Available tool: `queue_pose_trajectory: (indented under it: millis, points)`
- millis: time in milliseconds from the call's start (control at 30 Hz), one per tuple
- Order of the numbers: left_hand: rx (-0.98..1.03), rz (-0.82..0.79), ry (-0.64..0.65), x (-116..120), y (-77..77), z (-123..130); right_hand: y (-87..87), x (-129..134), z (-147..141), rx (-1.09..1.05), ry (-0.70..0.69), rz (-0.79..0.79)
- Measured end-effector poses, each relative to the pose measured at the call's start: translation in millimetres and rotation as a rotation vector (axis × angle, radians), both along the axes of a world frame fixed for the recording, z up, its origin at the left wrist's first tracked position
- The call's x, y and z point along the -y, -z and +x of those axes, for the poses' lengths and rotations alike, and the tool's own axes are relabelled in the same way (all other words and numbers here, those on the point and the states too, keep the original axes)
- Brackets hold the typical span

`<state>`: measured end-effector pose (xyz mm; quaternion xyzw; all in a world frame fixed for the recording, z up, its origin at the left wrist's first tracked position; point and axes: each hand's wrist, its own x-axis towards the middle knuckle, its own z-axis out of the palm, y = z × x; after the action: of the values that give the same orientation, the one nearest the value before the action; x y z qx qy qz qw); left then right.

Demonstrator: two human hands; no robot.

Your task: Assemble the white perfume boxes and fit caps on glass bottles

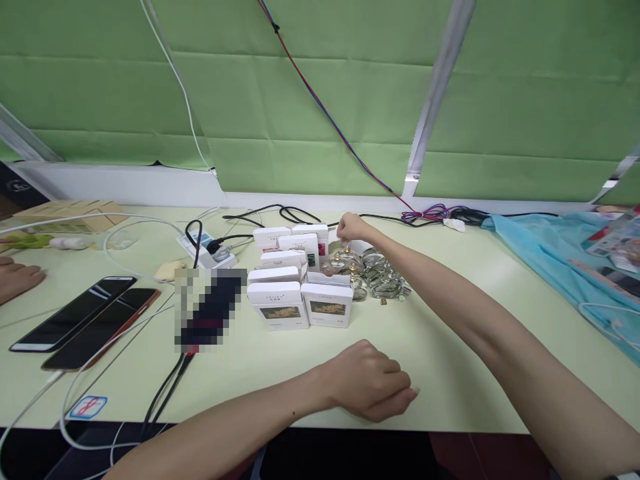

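My right hand (351,229) reaches to the back of the table, beside the white boxes (327,303) and above the near-clear coiled items (383,273) with small gold parts. Its fingers are curled together and point down; whatever they hold, if anything, is hidden. My left hand (373,381) rests near the table's front edge, fingers folded inward, with its contents hidden from view. Several white boxes stand upright in rows, the front two showing a picture of yellow flowers. A small brown piece (383,302) lies in front of the coils.
Two phones (75,313) and a pixelated dark object (213,310) lie to the left, among white and black cables. Another person's hand (19,277) is at the far left. A power strip (207,250) stands behind; blue cloth (545,260) covers the right side.
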<state>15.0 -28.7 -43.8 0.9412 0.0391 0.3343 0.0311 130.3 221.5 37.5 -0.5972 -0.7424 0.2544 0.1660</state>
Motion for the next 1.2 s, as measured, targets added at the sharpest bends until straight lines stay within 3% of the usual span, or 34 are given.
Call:
queue_pose_trajectory:
  millis: [400, 533, 633, 867, 1200]
  points:
    - [-0.038, -0.082, -0.043, -18.3, -6.0, -0.8, -22.1, 31.2, 29.8, -0.415, 0.237, 0.242]
    - [-0.045, -0.118, -0.043, -22.0, -4.7, -0.4, -22.1, 50.3, 47.3, -0.524, 0.32, 0.335]
    - [-0.068, -0.143, -0.057, -23.6, -4.5, -0.4, -15.9, 68.2, 61.0, -0.599, 0.379, 0.394]
    - [-0.048, -0.266, -0.049, -25.7, -8.3, -0.1, 10.6, 116.4, 82.4, -1.003, 0.508, 0.637]
    - [-0.039, -0.266, -0.09, -28.5, -5.6, -0.5, 45.8, 165.8, 81.9, -1.321, 0.574, 0.626]
